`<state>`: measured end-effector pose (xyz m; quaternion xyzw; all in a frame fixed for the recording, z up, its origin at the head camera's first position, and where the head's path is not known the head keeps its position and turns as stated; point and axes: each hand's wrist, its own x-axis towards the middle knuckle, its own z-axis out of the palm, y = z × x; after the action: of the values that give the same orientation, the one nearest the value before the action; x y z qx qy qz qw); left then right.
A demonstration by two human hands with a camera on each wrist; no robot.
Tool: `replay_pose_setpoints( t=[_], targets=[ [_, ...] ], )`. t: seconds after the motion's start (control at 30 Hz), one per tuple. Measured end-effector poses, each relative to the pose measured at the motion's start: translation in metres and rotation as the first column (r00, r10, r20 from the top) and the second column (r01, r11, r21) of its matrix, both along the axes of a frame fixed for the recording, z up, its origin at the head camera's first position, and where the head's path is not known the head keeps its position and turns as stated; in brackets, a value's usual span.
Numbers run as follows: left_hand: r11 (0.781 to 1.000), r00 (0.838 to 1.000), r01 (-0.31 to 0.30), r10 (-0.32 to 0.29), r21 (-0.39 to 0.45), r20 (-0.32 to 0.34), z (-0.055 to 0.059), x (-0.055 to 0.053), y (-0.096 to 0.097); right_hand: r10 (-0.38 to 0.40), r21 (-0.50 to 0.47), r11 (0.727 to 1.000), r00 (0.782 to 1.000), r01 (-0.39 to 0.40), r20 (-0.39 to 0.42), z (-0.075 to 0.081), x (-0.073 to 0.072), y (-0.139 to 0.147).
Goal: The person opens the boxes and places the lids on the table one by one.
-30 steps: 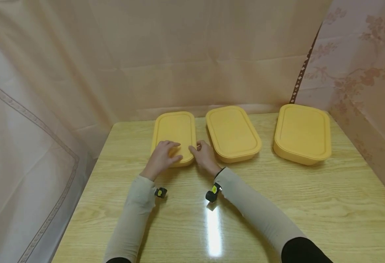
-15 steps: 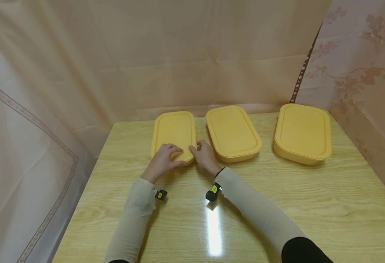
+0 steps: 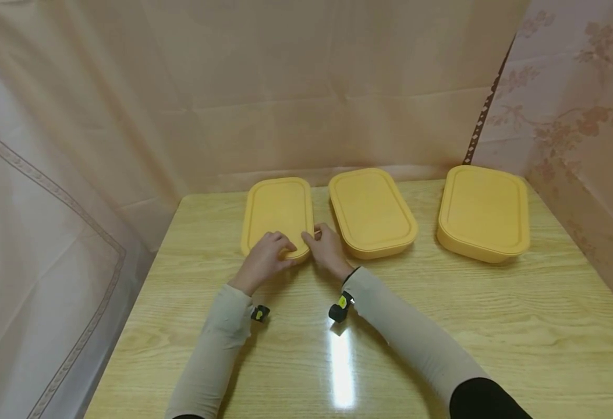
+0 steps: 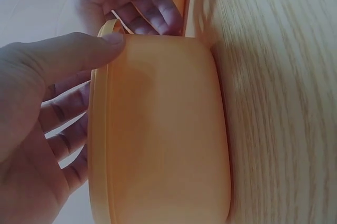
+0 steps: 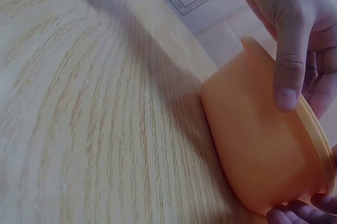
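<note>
A yellow lidded storage box [image 4: 163, 129] stands at the left end of the row, its flat lid [image 3: 280, 206] on top. At its near right corner my left hand [image 3: 264, 261] pinches the lid's rim, thumb on the front edge and fingers over the top, as the left wrist view shows. Against the right side of the same box, my right hand [image 3: 327, 250] has its thumb on the lid edge and its fingers curled along the wall. Whether the lid's corner is lifted, I cannot tell for sure.
Two more yellow boxes with lids stand to the right: a middle box [image 3: 373, 212], close to my right hand, and a far right box [image 3: 484, 212]. The wooden table [image 3: 296, 361] ends at a beige curtain [image 3: 264, 116] behind the boxes.
My left hand has slid right and nearer along the box's front, its thumb and fingers closing at the near right corner of the lid. My right hand has stayed in place.
</note>
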<state>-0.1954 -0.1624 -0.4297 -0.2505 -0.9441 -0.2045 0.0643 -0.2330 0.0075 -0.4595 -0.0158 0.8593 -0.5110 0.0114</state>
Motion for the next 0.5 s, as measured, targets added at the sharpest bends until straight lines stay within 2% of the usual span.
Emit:
replay_pose_setpoints(
  t=[0.27, 0.5],
  targets=[
    [1.000, 0.999, 0.014, -0.015, -0.027, -0.036, -0.0012, 0.0002, 0.0015, 0.006, -0.035, 0.999, 1.000, -0.006, 0.004, -0.0033, -0.0004, 0.0013],
    [0.997, 0.996, 0.033, -0.038, -0.065, -0.078, 0.0011, 0.0011, 0.0027, 0.028, -0.027, 0.999, 1.000, -0.028, -0.003, -0.0038, -0.0001, 0.0055]
  ],
)
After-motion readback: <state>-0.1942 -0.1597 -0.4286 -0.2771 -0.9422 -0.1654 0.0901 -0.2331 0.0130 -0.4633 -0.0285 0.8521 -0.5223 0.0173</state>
